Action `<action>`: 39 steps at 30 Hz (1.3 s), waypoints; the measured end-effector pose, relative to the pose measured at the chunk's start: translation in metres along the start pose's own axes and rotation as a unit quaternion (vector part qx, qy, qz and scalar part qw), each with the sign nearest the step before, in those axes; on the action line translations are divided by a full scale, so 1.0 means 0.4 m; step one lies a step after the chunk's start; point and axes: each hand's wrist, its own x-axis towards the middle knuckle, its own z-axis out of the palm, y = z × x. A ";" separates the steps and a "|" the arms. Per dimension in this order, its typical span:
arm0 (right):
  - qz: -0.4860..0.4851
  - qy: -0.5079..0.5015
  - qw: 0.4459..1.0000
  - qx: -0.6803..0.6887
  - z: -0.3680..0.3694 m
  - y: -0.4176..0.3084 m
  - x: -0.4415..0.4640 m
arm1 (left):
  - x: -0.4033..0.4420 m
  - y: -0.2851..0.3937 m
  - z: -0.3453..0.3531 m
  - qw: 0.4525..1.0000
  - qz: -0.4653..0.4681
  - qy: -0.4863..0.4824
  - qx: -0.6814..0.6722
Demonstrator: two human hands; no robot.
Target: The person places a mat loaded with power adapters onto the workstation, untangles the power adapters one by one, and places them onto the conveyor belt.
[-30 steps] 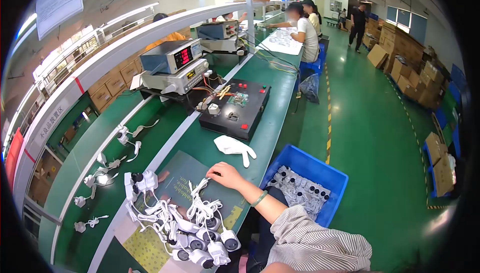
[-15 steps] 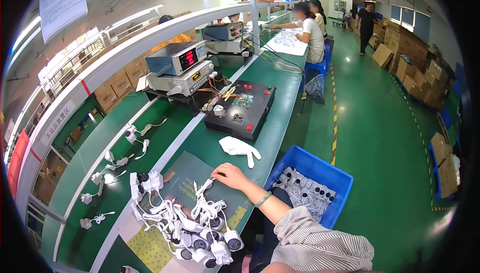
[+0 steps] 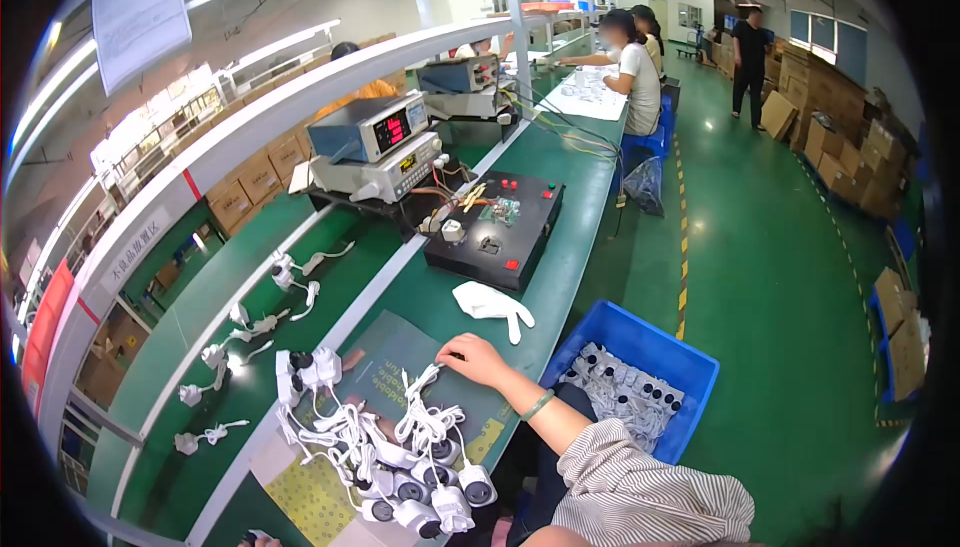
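Observation:
My right hand (image 3: 474, 360) is over the mat, its fingers bent and drawn together, fingertips at the upper end of a bundled white cord (image 3: 430, 405). What they pinch, if anything, is too small to make out. Below lies a pile of white plug adapters (image 3: 411, 488) with dark round ends and tied cords, on a printed mat (image 3: 385, 347). Two more adapters (image 3: 318, 371) stand at the pile's upper left. A sliver of what looks like my left hand (image 3: 262, 539) shows at the bottom edge, its fingers mostly cut off. A white glove (image 3: 492, 306) lies beyond my right hand.
A black test box (image 3: 497, 227) and stacked meters (image 3: 370, 132) stand farther up the bench. Several corded adapters (image 3: 240, 317) lie along the green strip at left. A blue bin (image 3: 690, 392) of adapters stands at right. Co-workers sit ahead; a person (image 3: 750, 62) stands in the aisle.
The whole view has shifted slightly right and down. My right hand stays at the cord's upper end. The person in the aisle appears a little nearer.

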 end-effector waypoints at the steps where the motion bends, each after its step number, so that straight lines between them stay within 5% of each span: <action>1: -0.004 0.002 1.000 -0.004 0.002 0.002 0.002 | 0.006 -0.006 -0.002 1.000 0.006 -0.024 0.006; 2: -0.001 0.001 1.000 -0.004 0.003 0.002 0.003 | 0.007 -0.013 0.002 0.999 0.010 -0.050 0.013; 7: 0.004 -0.011 1.000 -0.003 -0.002 0.002 0.002 | 0.121 -0.083 0.132 0.909 0.272 0.304 0.081; 8: 0.004 -0.012 1.000 -0.003 -0.003 -0.002 0.002 | 0.141 -0.111 0.192 0.949 0.176 0.247 -0.083; 10: -0.001 -0.011 1.000 -0.002 -0.001 -0.005 0.004 | 0.182 -0.168 0.295 0.911 -0.027 0.111 -0.396; 11: 0.000 -0.008 1.000 -0.004 -0.003 -0.004 0.001 | 0.197 -0.181 0.298 0.941 -0.034 0.042 -0.333; 18: 0.004 -0.017 1.000 -0.004 0.000 -0.001 0.003 | 0.141 -0.213 0.323 0.902 0.037 0.112 -0.415; 20: 0.002 -0.012 1.000 -0.005 0.001 0.002 0.003 | 0.137 -0.230 0.289 0.954 0.151 0.158 -0.204; 22: 0.006 -0.012 1.000 -0.003 -0.001 -0.001 0.001 | 0.147 -0.230 0.228 0.945 0.263 0.196 0.017; 26: 0.007 -0.014 1.000 -0.002 -0.007 -0.008 0.002 | 0.094 -0.057 0.027 0.995 0.046 0.009 -0.093; 29: 0.006 -0.012 1.000 0.005 -0.006 -0.008 0.001 | 0.107 -0.092 0.135 0.950 -0.074 -0.029 -0.301; 35: 0.007 -0.016 1.000 0.000 -0.005 -0.007 0.003 | -0.052 0.051 0.002 0.996 -0.023 -0.071 -0.046; 39: 0.008 -0.015 1.000 0.000 -0.006 -0.009 0.003 | -0.033 -0.094 0.155 0.983 0.168 -0.069 0.013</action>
